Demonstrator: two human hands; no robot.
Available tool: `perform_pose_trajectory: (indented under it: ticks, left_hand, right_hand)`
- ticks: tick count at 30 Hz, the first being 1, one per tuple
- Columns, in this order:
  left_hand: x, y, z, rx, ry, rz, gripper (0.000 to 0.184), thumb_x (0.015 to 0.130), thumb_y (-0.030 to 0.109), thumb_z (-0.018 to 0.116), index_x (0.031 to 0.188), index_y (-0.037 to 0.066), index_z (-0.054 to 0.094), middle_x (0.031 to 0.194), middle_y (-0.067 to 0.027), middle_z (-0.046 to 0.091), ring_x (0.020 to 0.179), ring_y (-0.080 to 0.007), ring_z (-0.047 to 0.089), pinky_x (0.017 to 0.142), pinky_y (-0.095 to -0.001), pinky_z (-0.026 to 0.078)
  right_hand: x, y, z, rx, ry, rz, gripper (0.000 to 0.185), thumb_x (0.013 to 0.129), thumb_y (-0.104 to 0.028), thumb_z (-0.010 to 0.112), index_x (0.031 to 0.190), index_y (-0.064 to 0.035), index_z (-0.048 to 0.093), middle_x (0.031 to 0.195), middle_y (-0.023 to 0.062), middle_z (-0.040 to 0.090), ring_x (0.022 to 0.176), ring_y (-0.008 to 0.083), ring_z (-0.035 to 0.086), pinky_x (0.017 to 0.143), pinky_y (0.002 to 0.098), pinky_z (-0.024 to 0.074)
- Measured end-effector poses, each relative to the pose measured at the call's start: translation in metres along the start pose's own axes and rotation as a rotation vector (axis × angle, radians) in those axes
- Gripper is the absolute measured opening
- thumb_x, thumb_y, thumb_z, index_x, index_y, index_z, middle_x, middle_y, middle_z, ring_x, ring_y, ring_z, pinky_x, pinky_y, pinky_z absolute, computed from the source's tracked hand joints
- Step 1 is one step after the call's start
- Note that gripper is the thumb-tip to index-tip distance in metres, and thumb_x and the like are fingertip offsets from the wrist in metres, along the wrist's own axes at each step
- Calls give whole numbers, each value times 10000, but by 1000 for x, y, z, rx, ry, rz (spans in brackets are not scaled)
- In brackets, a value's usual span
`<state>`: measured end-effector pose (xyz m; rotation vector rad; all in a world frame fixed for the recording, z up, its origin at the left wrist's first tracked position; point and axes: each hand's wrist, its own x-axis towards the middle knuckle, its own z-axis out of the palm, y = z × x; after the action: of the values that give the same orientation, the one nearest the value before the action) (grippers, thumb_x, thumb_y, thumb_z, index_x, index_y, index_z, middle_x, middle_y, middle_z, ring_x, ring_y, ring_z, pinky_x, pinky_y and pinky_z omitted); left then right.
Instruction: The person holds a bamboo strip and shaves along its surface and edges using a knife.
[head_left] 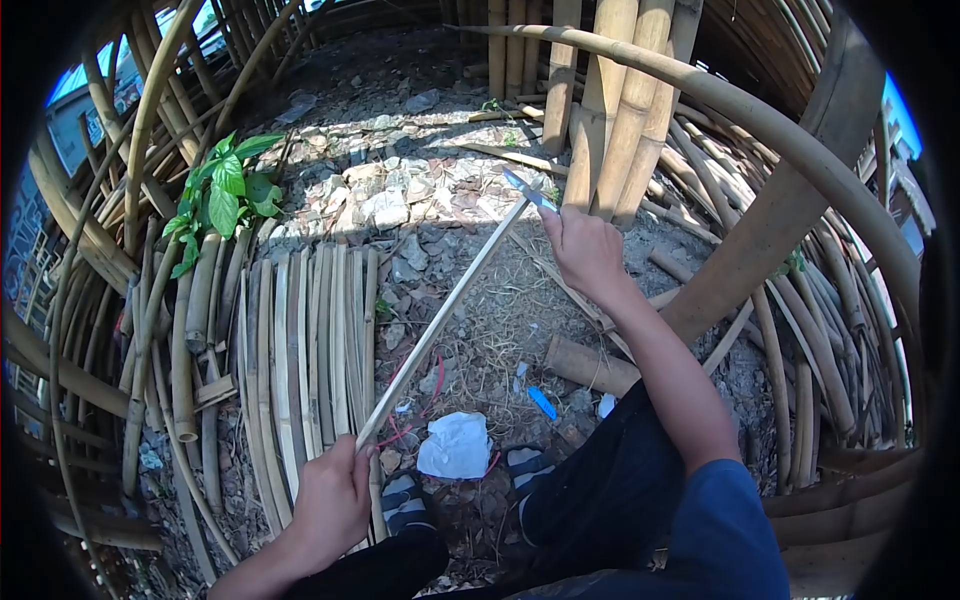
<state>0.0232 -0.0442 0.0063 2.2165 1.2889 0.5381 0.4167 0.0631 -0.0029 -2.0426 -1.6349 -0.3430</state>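
At lower left, left hand: grips lower end of bamboo strip, apparently steadying it.
Upper centre, right hand: closed round knife beside strip's upper end.
Centre, bamboo strip: slants between both hands.

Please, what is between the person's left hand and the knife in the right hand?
In the head view, a long pale strip spans the stretch from the left hand up to the knife in the right hand.
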Motion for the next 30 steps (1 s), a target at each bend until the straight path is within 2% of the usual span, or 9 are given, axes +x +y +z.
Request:
perform_pose_trajectory:
  ticks: [2, 12, 14, 17, 20, 22, 26, 28, 30]
  left_hand:
    - [2, 7, -5, 8, -93, -106, 198, 990, 62, 534, 838, -54, 483, 674, -290, 549, 631, -494, 576, 566, -526, 431]
    - [1, 3, -3, 43, -71, -87, 181, 983, 43, 526, 839, -55, 476, 682, -297, 548, 641, -494, 577, 575, -531, 436]
    - [2, 3, -2, 49, -81, -103, 189, 983, 45, 527, 832, -54, 473, 671, -292, 548, 630, -492, 577, 569, -534, 432]
    - [1, 9, -6, 58, -90, -106, 192, 982, 46, 530, 828, -52, 473, 659, -290, 548, 616, -490, 576, 557, -538, 426]
    - [0, 2, 0, 61, -68, -93, 194, 981, 47, 530, 823, -49, 473, 638, -285, 545, 601, -490, 577, 544, -540, 422]
    - [3, 1, 3, 40, -63, -108, 193, 981, 47, 530, 824, -50, 473, 631, -284, 541, 600, -491, 578, 542, -541, 422]
    - [1, 2, -1, 67, -77, -120, 192, 982, 48, 528, 826, -50, 474, 615, -282, 536, 601, -493, 581, 536, -538, 423]
    - [0, 2, 0, 57, -75, -114, 192, 982, 49, 529, 827, -49, 475, 616, -282, 535, 596, -492, 579, 534, -536, 422]
    - [0, 1, 1, 59, -85, -105, 192, 983, 50, 529, 828, -49, 476, 617, -282, 535, 591, -490, 577, 533, -534, 422]
  right_hand:
    - [1, -2, 0, -32, 5, 0, 560, 1039, -471, 405, 844, -5, 648, 687, 236, 668, 672, 437, 678, 628, 551, 516]
    - [-16, -17, 1, 50, -1, -8, 529, 1046, -439, 409, 815, -10, 618, 653, 219, 657, 638, 426, 673, 605, 544, 515]
    - [-34, -33, 0, 151, -71, -154, 510, 1046, -416, 420, 817, -1, 609, 667, 256, 637, 660, 465, 647, 623, 552, 501]
    - [-28, -33, -2, 116, -130, -38, 532, 1043, -433, 417, 833, 8, 629, 688, 278, 635, 684, 482, 641, 652, 557, 500]
    - [1, 9, 11, 54, -107, -75, 598, 1050, -466, 360, 851, 13, 656, 699, 252, 666, 675, 456, 667, 644, 550, 518]
    - [-1, -2, 9, 45, -107, -30, 596, 1055, -452, 354, 867, 17, 669, 682, 260, 658, 683, 459, 668, 657, 555, 519]
    - [-27, -21, 11, 227, -84, 32, 546, 1051, -433, 389, 876, 7, 661, 693, 275, 633, 689, 487, 630, 668, 571, 491]
    - [-48, -40, 4, 195, -215, -285, 523, 1053, -418, 394, 898, 5, 659, 687, 266, 634, 671, 470, 635, 630, 559, 493]
    - [-40, -28, 8, 43, -228, -347, 521, 1055, -426, 377, 936, -1, 655, 707, 255, 650, 675, 450, 652, 612, 545, 504]
